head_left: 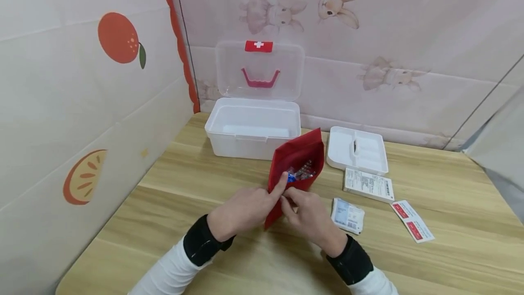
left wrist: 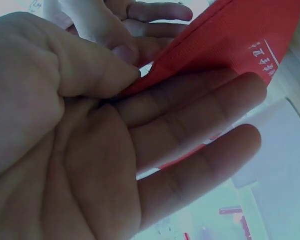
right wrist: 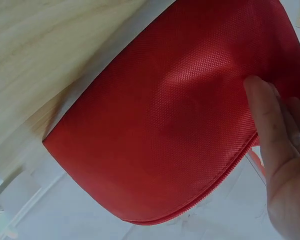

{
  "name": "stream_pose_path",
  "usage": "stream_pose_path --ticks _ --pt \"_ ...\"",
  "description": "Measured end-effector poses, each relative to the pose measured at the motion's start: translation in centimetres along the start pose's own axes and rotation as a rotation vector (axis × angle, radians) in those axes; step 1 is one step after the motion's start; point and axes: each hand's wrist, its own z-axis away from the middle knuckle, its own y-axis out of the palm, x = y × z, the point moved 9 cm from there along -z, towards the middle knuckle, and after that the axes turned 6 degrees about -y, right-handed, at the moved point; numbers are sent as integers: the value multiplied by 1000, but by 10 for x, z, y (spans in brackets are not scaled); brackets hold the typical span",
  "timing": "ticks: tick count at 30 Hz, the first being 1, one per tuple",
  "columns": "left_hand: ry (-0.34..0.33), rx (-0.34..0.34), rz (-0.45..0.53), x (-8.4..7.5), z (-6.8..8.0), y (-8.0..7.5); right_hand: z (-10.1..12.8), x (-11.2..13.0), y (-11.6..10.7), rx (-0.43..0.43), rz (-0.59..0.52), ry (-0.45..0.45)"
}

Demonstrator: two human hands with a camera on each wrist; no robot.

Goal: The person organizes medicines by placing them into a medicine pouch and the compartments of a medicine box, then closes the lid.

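Propping the red pouch (head_left: 295,167) on edge on the table (head_left: 204,240), the left hand (head_left: 241,211) pinches its near rim between thumb and fingers while the right hand (head_left: 309,215) grips the opposite rim (presumably to spread the mouth), exposing packets inside.

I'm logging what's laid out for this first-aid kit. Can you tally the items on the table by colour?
Red: 1, the red fabric zip pouch held by the left hand and right hand.
White: 5, the open white plastic box, white divided tray, white printed carton, white sachet, white strip with red labels.
Total: 6.
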Motion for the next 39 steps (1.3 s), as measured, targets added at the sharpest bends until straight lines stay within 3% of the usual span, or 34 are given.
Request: stream_pose_path --ticks 7,17,24,32,39 --pt "21 17 25 1 0 2 2 -1 2 -14 -5 -2" --pt "4 56 -24 -2 -1 6 4 -12 1 2 -19 75" --pt "-4 39 -29 -2 0 3 3 -20 -3 -11 -13 107" --pt "-50 39 -101 1 -2 2 1 -25 -6 -17 -3 149" --pt "-90 72 -65 3 -4 5 2 -27 -8 -28 13 177"
